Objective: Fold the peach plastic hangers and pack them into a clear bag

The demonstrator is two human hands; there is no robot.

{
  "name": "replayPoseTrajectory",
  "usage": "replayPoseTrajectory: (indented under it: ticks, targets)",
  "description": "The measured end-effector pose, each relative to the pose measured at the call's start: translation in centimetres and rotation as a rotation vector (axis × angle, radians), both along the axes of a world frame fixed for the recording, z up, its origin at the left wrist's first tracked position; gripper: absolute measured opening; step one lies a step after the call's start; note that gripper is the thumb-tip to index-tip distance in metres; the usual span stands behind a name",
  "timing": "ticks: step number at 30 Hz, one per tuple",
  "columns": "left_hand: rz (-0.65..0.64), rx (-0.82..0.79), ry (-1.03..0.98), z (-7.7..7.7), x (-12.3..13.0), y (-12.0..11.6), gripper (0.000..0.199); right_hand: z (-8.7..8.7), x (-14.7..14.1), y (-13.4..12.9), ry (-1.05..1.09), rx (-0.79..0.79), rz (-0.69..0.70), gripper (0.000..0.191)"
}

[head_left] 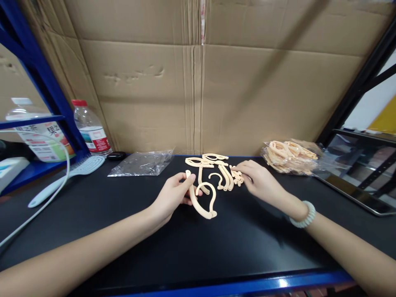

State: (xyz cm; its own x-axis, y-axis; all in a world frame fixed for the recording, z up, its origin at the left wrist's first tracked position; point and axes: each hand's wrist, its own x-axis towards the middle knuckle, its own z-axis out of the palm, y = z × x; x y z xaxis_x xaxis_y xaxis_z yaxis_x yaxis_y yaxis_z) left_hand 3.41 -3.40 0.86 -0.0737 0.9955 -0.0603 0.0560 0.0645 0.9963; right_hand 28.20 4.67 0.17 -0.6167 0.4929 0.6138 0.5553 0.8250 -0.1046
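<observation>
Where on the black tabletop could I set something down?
The widest bare patch of tabletop lies between the forearms, reaching the blue front edge. Another lies between the hairbrush, the flat plastic bag and the left hand. It's crowded at back centre: loose cream pieces lie by the right hand.

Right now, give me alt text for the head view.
The left hand holds a curved beige piece with a hook at its end; the right hand is at a pile of small beige parts on a black table. Bagged beige pieces lie farther right.
</observation>
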Motion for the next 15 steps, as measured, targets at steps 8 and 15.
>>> replayPoseTrajectory:
  ticks: [8, 15]
  targets:
    - [-0.035, 0.087, -0.021, -0.5, 0.4, -0.4, 0.03, 0.3, -3.6, -6.3, -0.257, 0.107, 0.393, 0.03]
    - [0.013, 0.231, 0.031, -0.5, 0.4, -0.4, 0.038, -0.6, -3.5, -5.6, -0.193, 0.082, 0.338, 0.021]
